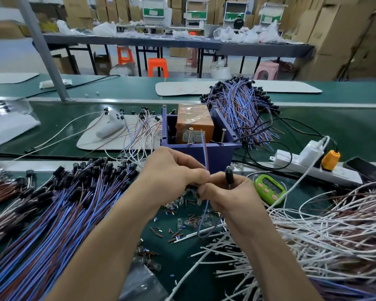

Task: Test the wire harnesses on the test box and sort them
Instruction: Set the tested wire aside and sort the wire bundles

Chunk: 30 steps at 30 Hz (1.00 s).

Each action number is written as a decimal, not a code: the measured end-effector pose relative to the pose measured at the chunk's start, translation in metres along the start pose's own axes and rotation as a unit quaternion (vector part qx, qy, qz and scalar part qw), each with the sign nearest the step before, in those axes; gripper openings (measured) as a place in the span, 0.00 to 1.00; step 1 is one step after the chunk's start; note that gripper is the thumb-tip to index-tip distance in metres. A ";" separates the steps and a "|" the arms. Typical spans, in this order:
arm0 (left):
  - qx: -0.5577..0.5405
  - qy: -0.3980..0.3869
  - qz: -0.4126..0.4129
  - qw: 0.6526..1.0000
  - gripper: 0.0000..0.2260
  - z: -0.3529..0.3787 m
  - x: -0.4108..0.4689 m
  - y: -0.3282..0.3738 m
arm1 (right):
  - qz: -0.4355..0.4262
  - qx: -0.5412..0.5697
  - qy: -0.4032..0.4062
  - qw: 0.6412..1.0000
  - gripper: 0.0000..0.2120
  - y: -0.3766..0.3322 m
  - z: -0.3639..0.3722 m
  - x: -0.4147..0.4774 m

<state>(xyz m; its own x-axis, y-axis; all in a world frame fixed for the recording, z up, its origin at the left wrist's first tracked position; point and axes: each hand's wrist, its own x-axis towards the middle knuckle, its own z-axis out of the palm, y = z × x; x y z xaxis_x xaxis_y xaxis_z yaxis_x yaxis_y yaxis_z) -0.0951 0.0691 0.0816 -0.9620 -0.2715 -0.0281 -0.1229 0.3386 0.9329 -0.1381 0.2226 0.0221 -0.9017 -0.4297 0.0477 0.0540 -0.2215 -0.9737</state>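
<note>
Just in front of the test box, both hands meet over the green surface. The left grip is narrow, thumb and forefinger pinching a blue-and-brown harness. The right grip touches it fingertip to fingertip, its fingers curled round the same harness lower down. A black socket sticks up out of the right fist.

From the pinch, the two wires rise straight over the box's front wall and end between two screws in front of the orange block inside the box. I cannot tell whether the tips touch anything. Below the hands the wires hang down in a loose loop towards the person.

Small glass bulbs and cut bits lie scattered under the hands, nearer than the box. Left of the box and closer to the person lies a big blue-brown pile. To the right on the near side is a white pile. Behind the box to the right sits another blue pile, and a few pale harnesses rest on a mat just left of it. A green timer and a power strip lie right of the box.
</note>
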 end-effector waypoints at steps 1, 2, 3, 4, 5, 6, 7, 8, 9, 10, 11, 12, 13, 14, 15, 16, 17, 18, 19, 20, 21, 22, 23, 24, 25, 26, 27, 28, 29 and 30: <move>0.009 0.003 -0.003 1.000 0.06 -0.001 0.000 0.000 | -0.002 0.001 0.001 1.000 0.05 0.001 0.000 0.000; 0.018 0.001 -0.005 1.000 0.06 -0.002 0.000 0.001 | -0.002 0.004 0.000 1.000 0.04 0.001 0.001 0.000; 0.027 -0.003 -0.005 1.000 0.06 -0.003 0.000 0.001 | 0.002 0.008 -0.003 1.000 0.04 0.001 0.001 0.000; 0.033 -0.007 -0.005 0.999 0.06 -0.004 -0.001 0.002 | 0.009 0.013 -0.009 1.000 0.05 0.001 0.000 0.000; 0.033 -0.010 -0.005 0.999 0.07 -0.004 -0.001 0.002 | 0.016 0.019 -0.017 1.000 0.05 0.002 0.000 0.001; 0.028 -0.009 -0.008 1.000 0.07 -0.004 -0.002 0.003 | 0.026 0.027 -0.021 0.999 0.07 0.002 0.000 0.001; 0.017 -0.001 -0.013 1.000 0.07 -0.003 -0.002 0.003 | 0.036 0.039 -0.016 0.998 0.07 0.002 0.000 0.001; 0.006 0.016 -0.016 1.000 0.07 -0.001 -0.002 0.003 | 0.043 0.057 0.001 0.997 0.06 0.001 0.001 0.001; -0.007 0.040 -0.021 0.999 0.08 0.000 -0.001 0.003 | 0.044 0.080 0.025 0.995 0.06 0.000 0.001 0.001; -0.023 0.067 -0.027 0.997 0.09 0.000 0.000 0.002 | 0.041 0.107 0.053 0.992 0.06 -0.002 0.000 0.001; -0.040 0.090 -0.035 0.995 0.11 -0.001 0.002 0.002 | 0.034 0.130 0.080 0.988 0.07 -0.003 -0.002 0.002; -0.049 0.104 -0.041 0.992 0.12 -0.002 0.003 0.001 | 0.026 0.146 0.105 0.983 0.08 -0.005 -0.003 0.003; -0.050 0.112 -0.046 0.991 0.13 -0.004 0.005 0.000 | 0.019 0.154 0.125 0.980 0.09 -0.007 -0.005 0.003; -0.044 0.115 -0.048 0.991 0.15 -0.005 0.006 -0.001 | 0.015 0.158 0.143 0.977 0.09 -0.009 -0.007 0.003; -0.037 0.114 -0.050 0.992 0.16 -0.006 0.007 -0.002 | 0.014 0.161 0.156 0.974 0.09 -0.009 -0.008 0.004; -0.029 0.107 -0.052 0.992 0.17 -0.005 0.007 -0.003 | 0.016 0.163 0.165 0.973 0.08 -0.010 -0.007 0.003; -0.017 0.095 -0.053 0.994 0.17 -0.004 0.007 -0.005 | 0.021 0.165 0.171 0.971 0.07 -0.010 -0.006 0.003; -0.003 0.085 -0.053 0.995 0.17 -0.002 0.006 -0.007 | 0.026 0.167 0.174 0.970 0.06 -0.010 -0.005 0.003; 0.009 0.080 -0.052 0.995 0.17 -0.001 0.006 -0.008 | 0.031 0.169 0.178 0.969 0.06 -0.010 -0.005 0.003; 0.016 0.081 -0.050 0.995 0.18 0.000 0.006 -0.009 | 0.037 0.172 0.183 0.967 0.06 -0.009 -0.005 0.003; 0.019 0.084 -0.047 0.995 0.18 0.000 0.006 -0.010 | 0.042 0.173 0.188 0.966 0.06 -0.008 -0.005 0.004; 0.021 0.086 -0.044 0.995 0.19 0.000 0.006 -0.010 | 0.046 0.171 0.195 0.965 0.06 -0.008 -0.006 0.005; 0.023 0.087 -0.041 0.995 0.18 0.000 0.007 -0.010 | 0.050 0.168 0.202 0.964 0.07 -0.008 -0.006 0.005; 0.023 0.087 -0.037 0.995 0.18 0.000 0.006 -0.009 | 0.052 0.167 0.207 0.962 0.08 -0.007 -0.007 0.006; 0.022 0.086 -0.034 0.995 0.18 0.000 0.006 -0.008 | 0.054 0.168 0.211 0.961 0.08 -0.008 -0.007 0.006; 0.021 0.085 -0.032 0.996 0.18 0.000 0.006 -0.008 | 0.054 0.169 0.213 0.961 0.08 -0.008 -0.008 0.006; 0.021 0.084 -0.030 0.996 0.17 0.000 0.006 -0.008 | 0.053 0.169 0.213 0.961 0.07 -0.009 -0.008 0.006; 0.023 0.082 -0.028 0.996 0.17 0.000 0.006 -0.008 | 0.053 0.167 0.214 0.961 0.06 -0.009 -0.008 0.005; 0.025 0.081 -0.028 0.996 0.16 0.001 0.006 -0.008 | 0.054 0.164 0.218 0.961 0.05 -0.009 -0.008 0.005; 0.026 0.080 -0.028 0.996 0.16 0.001 0.006 -0.008 | 0.055 0.161 0.226 0.959 0.05 -0.009 -0.008 0.005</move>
<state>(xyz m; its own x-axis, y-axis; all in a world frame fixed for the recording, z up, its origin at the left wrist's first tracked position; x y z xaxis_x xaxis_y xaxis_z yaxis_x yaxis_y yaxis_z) -0.0999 0.0656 0.0737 -0.9026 -0.4300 -0.0186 -0.1923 0.3641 0.9113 -0.1469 0.2296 0.0296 -0.9730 -0.0587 -0.2231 0.2231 -0.4862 -0.8449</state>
